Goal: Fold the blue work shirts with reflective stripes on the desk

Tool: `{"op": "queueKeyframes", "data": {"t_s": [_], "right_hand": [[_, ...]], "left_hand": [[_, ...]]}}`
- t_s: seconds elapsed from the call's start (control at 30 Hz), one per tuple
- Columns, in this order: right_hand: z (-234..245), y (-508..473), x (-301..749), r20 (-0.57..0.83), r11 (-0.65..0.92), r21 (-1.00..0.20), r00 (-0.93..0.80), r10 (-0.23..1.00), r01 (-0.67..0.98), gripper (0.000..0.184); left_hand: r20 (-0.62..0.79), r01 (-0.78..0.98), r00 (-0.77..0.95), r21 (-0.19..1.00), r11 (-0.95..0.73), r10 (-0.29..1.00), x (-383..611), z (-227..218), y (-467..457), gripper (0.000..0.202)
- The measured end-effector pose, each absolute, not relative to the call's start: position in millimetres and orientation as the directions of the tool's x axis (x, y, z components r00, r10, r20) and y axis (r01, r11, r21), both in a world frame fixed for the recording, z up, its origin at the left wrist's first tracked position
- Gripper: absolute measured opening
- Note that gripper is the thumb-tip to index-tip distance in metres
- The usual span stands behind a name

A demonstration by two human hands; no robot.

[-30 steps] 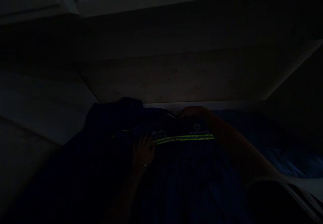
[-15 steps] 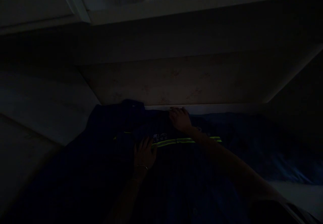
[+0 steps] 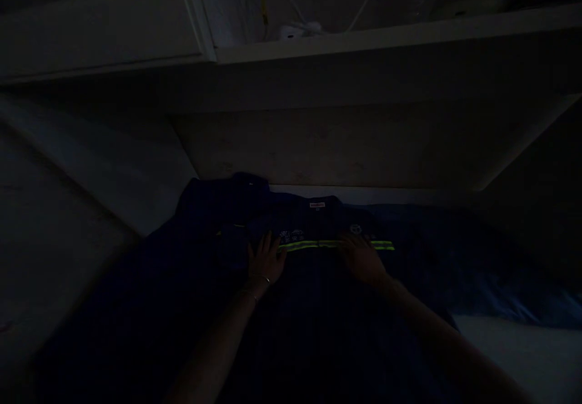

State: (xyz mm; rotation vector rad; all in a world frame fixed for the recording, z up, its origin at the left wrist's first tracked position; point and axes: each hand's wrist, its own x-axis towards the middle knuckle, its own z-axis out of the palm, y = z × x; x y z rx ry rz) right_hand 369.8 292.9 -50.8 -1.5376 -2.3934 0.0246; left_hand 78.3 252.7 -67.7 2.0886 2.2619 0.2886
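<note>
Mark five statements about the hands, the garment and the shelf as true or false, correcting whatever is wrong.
1. The left hand rests on the dark blue garment. True.
2. The right hand grips the edge of the shelf. False: it rests on the garment, by the stripe.
3. The stripe is red. False: it is yellow-green.
4. A small label shows at the garment's collar. True.
5. The left wrist is bare. False: a thin bracelet is on it.
</note>
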Motion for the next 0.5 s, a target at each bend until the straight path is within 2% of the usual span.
{"op": "queueKeyframes", "data": {"t_s": [0.13, 0.27, 0.5], "right_hand": [[-84, 243, 405, 0.176, 0.431, -0.160, -0.404, 0.898, 0.888, 0.047], [-79, 238, 403, 0.159, 0.367, -0.209, -0.339, 0.927, 0.906, 0.046], [-69, 241, 402, 0.138, 0.333, -0.287, -0.305, 0.942, 0.898, 0.046]], "left_hand": [[0.020, 0.983, -0.110, 0.152, 0.105, 0.994, 54, -55, 265, 0.064], [-0.086, 0.961, -0.255, 0.090, 0.263, 0.963, 0, -52, 266, 0.063], [-0.016, 0.874, -0.484, 0.021, 0.485, 0.875, -56, -45, 248, 0.063]]}}
